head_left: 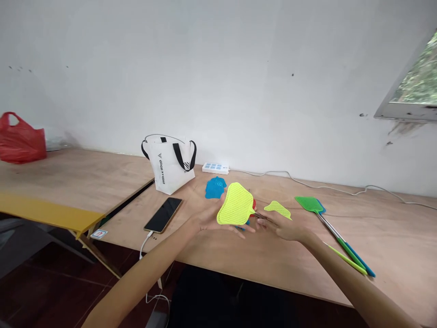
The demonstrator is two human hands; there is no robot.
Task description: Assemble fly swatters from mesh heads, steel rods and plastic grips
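A yellow-green perforated fly swatter head [236,204] is raised above the table in front of me. Behind and under it, my left hand [208,219] has its fingers stretched out, with the palm partly hidden by the mesh. My right hand [282,226] is closed at the neck of that head, where a thin dark metallic piece shows that I cannot make out. Another yellow-green swatter head [279,209] lies just beyond the right hand. Blue swatter heads [215,187] lie past the left hand. A bit of something red [254,204] shows behind the raised head.
At right lie a green fly swatter [309,203], a blue one beside it and a yellow-green handle [348,258]. A phone [164,215] on a cable, a white bag [172,166] and a power strip [215,168] are further left. A red plastic bag [22,141] stands far left.
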